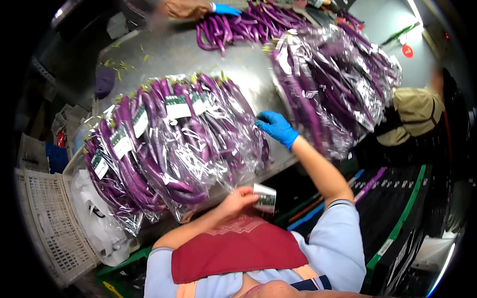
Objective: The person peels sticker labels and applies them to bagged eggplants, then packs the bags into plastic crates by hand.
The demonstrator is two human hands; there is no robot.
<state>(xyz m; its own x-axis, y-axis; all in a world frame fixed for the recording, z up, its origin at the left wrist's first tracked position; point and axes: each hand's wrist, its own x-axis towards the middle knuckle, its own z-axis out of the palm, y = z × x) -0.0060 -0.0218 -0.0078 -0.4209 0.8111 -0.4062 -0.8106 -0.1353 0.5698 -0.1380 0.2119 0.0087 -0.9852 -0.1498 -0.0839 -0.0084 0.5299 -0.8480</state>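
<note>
- Metal worktop, grey and dull-shining, ran across the scene; yellow-green trimmings lay scattered toward its far left.
- Far left: white plastic crate, its walls a grid of small slots. Beside it, a crumpled white plastic bag, soft and creased.
- Left to centre: row of bagged eggplants on the worktop, long, smooth, glossy purple, stem ends away from the wearer. Clear film wrinkled and glaring; green-and-white labels on several bags.
- Centre, near edge: left hand, bare, fingers closed in a pinch on a flat printed card, white and dark green, in front of the dark red apron. Single card or stack: could not tell.
- Far side: loose eggplants, thin and curved, in a heap; a co-worker's blue-gloved hand beside them.
- Right of centre: right hand in a thin blue glove, fingers loosely bent and partly open, near the row's right end. Contact with the film unclear.
- Right: larger pile of bagged eggplants, film crinkled; below, black crates, one green-rimmed.
</note>
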